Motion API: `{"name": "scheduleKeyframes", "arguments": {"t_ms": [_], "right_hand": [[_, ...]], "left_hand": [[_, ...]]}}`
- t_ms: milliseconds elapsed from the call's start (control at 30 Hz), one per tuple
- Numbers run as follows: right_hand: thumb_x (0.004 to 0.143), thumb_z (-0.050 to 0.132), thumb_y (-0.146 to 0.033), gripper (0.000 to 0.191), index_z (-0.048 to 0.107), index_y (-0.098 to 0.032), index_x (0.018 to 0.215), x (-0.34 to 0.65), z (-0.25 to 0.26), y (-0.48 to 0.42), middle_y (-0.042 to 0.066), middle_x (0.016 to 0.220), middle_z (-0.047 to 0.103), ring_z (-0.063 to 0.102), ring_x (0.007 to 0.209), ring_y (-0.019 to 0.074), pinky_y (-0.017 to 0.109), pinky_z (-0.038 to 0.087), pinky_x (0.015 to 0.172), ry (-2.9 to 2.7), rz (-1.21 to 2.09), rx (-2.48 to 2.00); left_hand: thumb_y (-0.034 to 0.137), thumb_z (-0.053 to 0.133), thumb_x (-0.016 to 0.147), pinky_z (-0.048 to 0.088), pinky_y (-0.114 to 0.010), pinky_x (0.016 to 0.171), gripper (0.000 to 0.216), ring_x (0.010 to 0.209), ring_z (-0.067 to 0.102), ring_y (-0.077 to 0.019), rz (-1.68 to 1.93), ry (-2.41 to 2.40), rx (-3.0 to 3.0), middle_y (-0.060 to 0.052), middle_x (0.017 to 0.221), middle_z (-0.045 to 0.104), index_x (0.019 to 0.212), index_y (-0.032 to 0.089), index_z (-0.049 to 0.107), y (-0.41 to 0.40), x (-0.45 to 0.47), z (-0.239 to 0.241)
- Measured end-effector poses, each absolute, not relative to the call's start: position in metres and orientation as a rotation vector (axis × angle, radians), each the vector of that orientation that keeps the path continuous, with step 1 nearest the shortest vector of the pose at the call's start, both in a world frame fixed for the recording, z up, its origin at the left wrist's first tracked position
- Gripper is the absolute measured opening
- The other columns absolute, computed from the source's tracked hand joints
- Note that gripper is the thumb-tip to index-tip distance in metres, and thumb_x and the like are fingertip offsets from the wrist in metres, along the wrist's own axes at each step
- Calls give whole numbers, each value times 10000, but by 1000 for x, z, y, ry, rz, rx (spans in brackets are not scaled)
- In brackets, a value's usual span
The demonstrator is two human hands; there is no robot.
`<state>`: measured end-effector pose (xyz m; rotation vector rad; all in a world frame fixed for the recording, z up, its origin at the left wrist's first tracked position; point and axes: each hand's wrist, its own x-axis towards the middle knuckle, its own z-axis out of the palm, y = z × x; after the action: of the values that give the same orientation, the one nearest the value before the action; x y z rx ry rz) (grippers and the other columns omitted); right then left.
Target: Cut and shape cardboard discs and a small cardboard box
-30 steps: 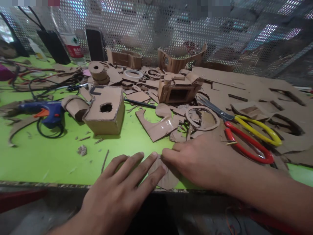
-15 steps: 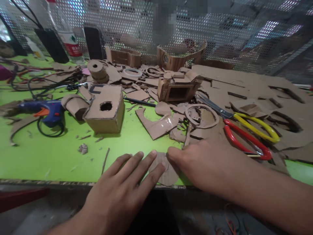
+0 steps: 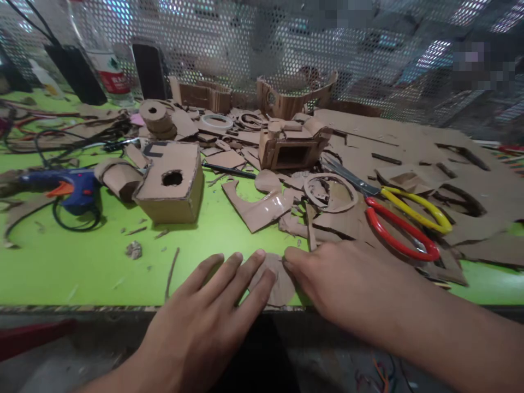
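A round cardboard disc (image 3: pixel 282 286) lies flat at the front edge of the green table. My left hand (image 3: pixel 210 305) rests on its left side, fingers spread and pressing it down. Against the disc's right edge, my right hand (image 3: pixel 333 275) is closed with its fingers curled under. Whatever those fingers hold, if anything, is hidden beneath the hand. A narrow cardboard strip (image 3: pixel 311 226) stands out just beyond the right knuckles. Scissors with one red and one yellow handle (image 3: pixel 403 232) lie to the right of that hand, on cardboard.
A cardboard box with a hole (image 3: pixel 186 204) and a blue glue gun (image 3: pixel 76 188) sit at the left. Behind are a camera-shaped cardboard piece (image 3: pixel 292 144), cardboard rings (image 3: pixel 352 204), a bottle (image 3: pixel 114 79) and a phone (image 3: pixel 149 71). Cardboard sheets (image 3: pixel 409 131) cover the right side.
The view has shifted slightly, so things on the table appear a little further left. The right hand is slightly lower along the disc's edge; the left hand stays on the disc.
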<state>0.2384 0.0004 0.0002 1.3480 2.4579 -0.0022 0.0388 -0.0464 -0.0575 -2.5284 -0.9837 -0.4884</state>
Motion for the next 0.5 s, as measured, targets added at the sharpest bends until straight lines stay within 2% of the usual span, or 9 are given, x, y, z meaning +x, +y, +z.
{"name": "scheduleKeyframes", "arguments": {"t_ms": [133, 333, 500], "right_hand": [[846, 505, -91, 220, 672, -227, 889, 239, 4, 5, 50, 661, 713, 698, 601, 233, 289, 143, 437, 2457, -32, 1275], [863, 519, -111, 187, 662, -231, 869, 241, 6, 11, 34, 666, 725, 687, 568, 218, 294, 130, 432, 2522, -26, 1202], [869, 532, -141, 156, 653, -237, 845, 238, 2, 2, 38, 620, 707, 696, 570, 244, 296, 112, 438, 2530, 39, 1268]], "left_hand": [[-15, 390, 883, 397, -384, 876, 466, 884, 638, -217, -498, -982, -2517, -17, 1014, 779, 1177, 199, 682, -47, 39, -55], [30, 375, 938, 378, -375, 950, 425, 1083, 597, -213, -537, -993, -2568, -13, 1248, 725, 1181, 190, 685, -50, 44, -57], [42, 378, 933, 404, -377, 862, 409, 975, 603, -214, -604, -987, -2521, -41, 1144, 754, 1190, 160, 673, -53, 54, -62]]}}
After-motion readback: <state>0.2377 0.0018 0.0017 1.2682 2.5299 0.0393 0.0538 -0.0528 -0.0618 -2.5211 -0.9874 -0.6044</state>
